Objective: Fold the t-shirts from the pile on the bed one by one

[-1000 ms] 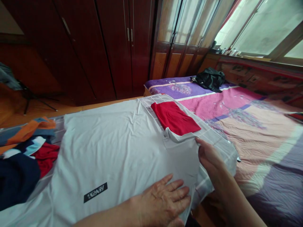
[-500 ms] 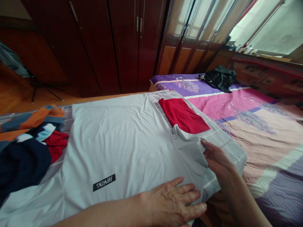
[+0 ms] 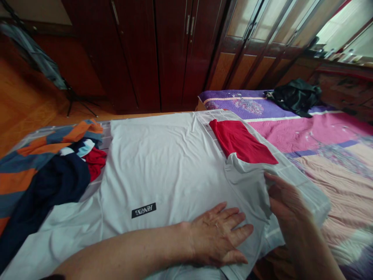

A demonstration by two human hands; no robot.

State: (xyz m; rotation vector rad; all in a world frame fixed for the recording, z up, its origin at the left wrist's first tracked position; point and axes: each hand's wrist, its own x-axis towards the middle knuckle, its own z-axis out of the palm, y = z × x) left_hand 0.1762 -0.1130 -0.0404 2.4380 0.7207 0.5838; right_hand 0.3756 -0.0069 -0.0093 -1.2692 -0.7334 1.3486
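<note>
A white T-shirt [image 3: 163, 163] lies spread over the table, creased in places, with a small black label [image 3: 143, 210] printed with white letters near its lower side. My left hand [image 3: 220, 235] rests flat on the cloth, palm down and fingers spread. At the shirt's right end, my right hand [image 3: 288, 198] pinches the fabric's edge between thumb and fingers. Just beyond the raised cloth is a folded red garment [image 3: 241, 142].
Heaped clothes lie at the left: an orange and grey striped garment [image 3: 52, 144] and a dark navy one [image 3: 61, 182]. A checked cover [image 3: 309, 194] lies beneath the shirt. Right of the table stands a bed [image 3: 303, 134] bearing a black garment [image 3: 295, 97]. Dark red wardrobes [image 3: 171, 58] line the back.
The view has swung left, so everything sits further right in it. My left hand has slid slightly over the shirt toward its middle; my right hand still pinches the edge.
</note>
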